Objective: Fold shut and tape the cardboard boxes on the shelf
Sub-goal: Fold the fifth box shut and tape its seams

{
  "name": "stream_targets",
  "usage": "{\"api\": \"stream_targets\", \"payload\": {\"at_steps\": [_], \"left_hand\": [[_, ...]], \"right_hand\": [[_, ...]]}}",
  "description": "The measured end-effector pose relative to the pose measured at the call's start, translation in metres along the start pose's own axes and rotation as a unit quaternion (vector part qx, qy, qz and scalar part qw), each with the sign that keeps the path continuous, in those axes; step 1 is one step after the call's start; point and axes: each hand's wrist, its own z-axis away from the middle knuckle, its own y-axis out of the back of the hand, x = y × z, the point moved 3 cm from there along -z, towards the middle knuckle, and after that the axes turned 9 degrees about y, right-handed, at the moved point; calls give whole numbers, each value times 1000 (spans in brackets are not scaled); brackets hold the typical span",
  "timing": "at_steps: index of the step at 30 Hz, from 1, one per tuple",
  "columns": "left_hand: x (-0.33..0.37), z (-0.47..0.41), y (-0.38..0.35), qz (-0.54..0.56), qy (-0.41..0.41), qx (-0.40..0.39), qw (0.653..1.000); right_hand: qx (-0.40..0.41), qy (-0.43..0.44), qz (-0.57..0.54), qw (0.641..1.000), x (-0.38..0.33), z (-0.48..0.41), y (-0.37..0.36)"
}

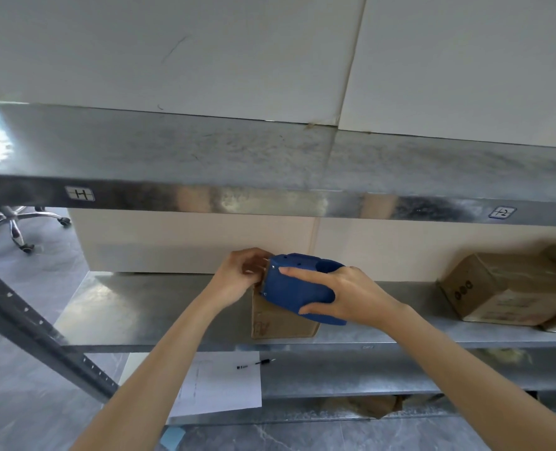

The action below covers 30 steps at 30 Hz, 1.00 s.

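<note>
A small brown cardboard box (279, 323) stands on the middle metal shelf (133, 307), mostly hidden behind my hands. My right hand (341, 297) grips a blue tape dispenser (296, 288) held over the box's top, index finger stretched along its side. My left hand (240, 276) has its fingers curled at the dispenser's front edge, pinching what seems to be the tape end; the tape itself is too small to make out.
More brown boxes (504, 288) sit at the shelf's right end. A steel upper shelf (270, 164) juts out above my hands. On the lower shelf lie a paper sheet (221, 382) and a pen (257, 363). An office chair base (16, 222) stands at the left.
</note>
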Motion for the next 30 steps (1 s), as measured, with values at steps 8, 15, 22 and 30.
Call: {"api": "stream_targets", "payload": {"at_steps": [8,15,22,30], "left_hand": [[1,0,3,17,42,89,995],[3,1,7,13,32,90,995],[-25,9,44,-22,63,149,987],[-31,18,28,-5,52,124,991]], "right_hand": [[14,5,0,1000,5,-6,0],[-1,15,6,1000,10,-7,4],[-4,-44,-5,999,32,21,13],[-41,-90,-33,995,50,48,17]]}}
